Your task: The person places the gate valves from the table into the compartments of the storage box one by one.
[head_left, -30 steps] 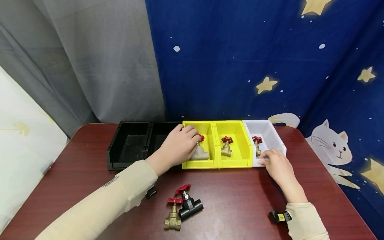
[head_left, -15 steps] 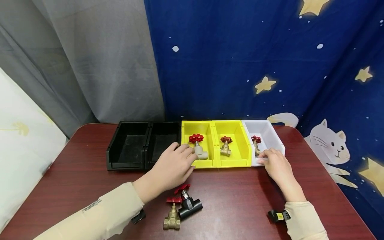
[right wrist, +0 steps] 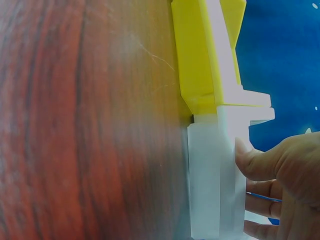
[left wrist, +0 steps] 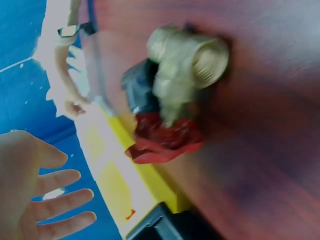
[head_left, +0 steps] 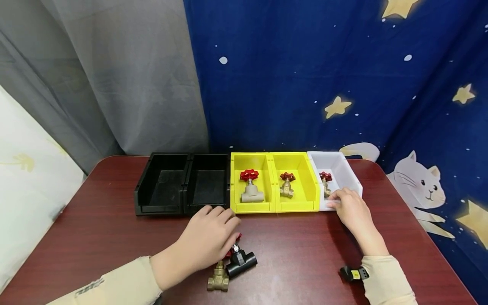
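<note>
My left hand (head_left: 203, 239) hovers over the table with its fingers spread and nothing in them. Beneath and beside it lie a brass gate valve (head_left: 218, 280) and a black valve (head_left: 242, 263), their red handwheels partly hidden by the hand in the head view. The left wrist view shows both valves, the red handwheel (left wrist: 165, 140) blurred. At the far right, my right hand (head_left: 352, 209) holds the front rim of the white bin (right wrist: 227, 180), thumb on the front lip and fingers over it. A small red-wheeled brass valve (head_left: 326, 183) sits inside that bin.
Left of the white bin stand two yellow bins, one with a grey valve (head_left: 251, 192) and one with a small brass valve (head_left: 286, 188). Two black bins (head_left: 160, 209) continue the row. A curtain (head_left: 267, 84) hangs behind the table (head_left: 297, 258).
My left hand has let go of the grey valve in the left yellow bin and drawn back toward the front, over the two loose valves. The right hand stays at the white bin.
</note>
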A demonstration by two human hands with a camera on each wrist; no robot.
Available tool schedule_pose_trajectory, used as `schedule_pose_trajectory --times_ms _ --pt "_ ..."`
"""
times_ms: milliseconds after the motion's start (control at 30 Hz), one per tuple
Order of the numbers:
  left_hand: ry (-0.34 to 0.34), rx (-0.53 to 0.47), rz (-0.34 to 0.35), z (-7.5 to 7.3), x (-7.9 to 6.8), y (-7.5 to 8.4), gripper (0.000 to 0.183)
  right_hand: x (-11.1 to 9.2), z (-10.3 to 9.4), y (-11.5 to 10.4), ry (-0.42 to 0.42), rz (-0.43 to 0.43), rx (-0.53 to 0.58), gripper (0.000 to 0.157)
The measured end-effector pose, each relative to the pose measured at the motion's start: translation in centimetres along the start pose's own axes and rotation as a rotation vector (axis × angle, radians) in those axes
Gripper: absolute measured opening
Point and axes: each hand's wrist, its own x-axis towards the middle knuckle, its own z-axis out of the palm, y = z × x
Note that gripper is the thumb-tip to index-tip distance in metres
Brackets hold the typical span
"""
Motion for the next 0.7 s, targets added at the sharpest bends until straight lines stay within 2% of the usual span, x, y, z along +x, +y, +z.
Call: schedule_pose_trajectory --times_ms 267,500,700 --pt "0.071 -0.034 0.051 0.1 -2.5 0.2 0.014 -0.1 0.0 0.0 0.006 0.0 0.001 0.009" --pt "0.04 -0.068 0.02 0.3 -4.3 0.5 0.023 -0.1 0.0 0.1 0.0 0.006 0.006 0.01" --pt "0.055 -0.078 0.027 0.5 -5.3 0.7 0.028 -0.1 0.1 0.1 -0.006 0.008 0.007 0.01"
